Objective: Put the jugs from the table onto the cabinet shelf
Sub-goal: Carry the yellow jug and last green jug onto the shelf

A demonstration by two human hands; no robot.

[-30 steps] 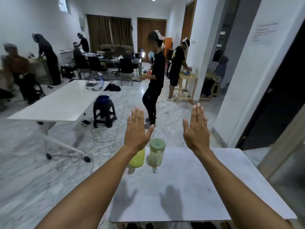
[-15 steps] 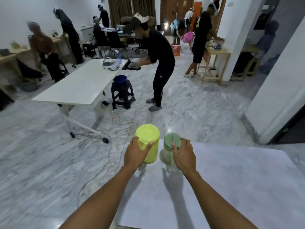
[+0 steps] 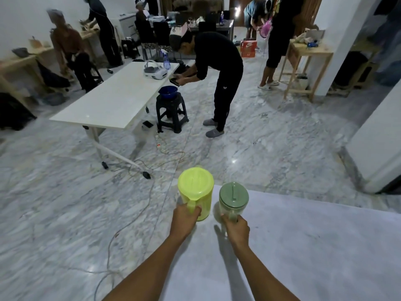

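Two lidded jugs stand at the far left corner of the grey marble table (image 3: 314, 246). The yellow-green jug (image 3: 196, 190) is on the left, and my left hand (image 3: 185, 218) is closed around its handle. To its right is a clear jug with a dark green lid (image 3: 233, 197); my right hand (image 3: 236, 230) grips its handle. Both jugs are upright, and I cannot tell whether they still touch the table. No cabinet shelf is in view.
Beyond the table lies marble floor with a power strip (image 3: 158, 142) and trailing cables. A long white table (image 3: 117, 98) and a black stool (image 3: 171, 111) with a blue bowl stand ahead. A person in black (image 3: 221, 68) bends there. A white wall corner (image 3: 377, 148) is at right.
My hands went from raised and open, down to the jugs, and have closed on the handles. The view has tilted down and come closer to the jugs.
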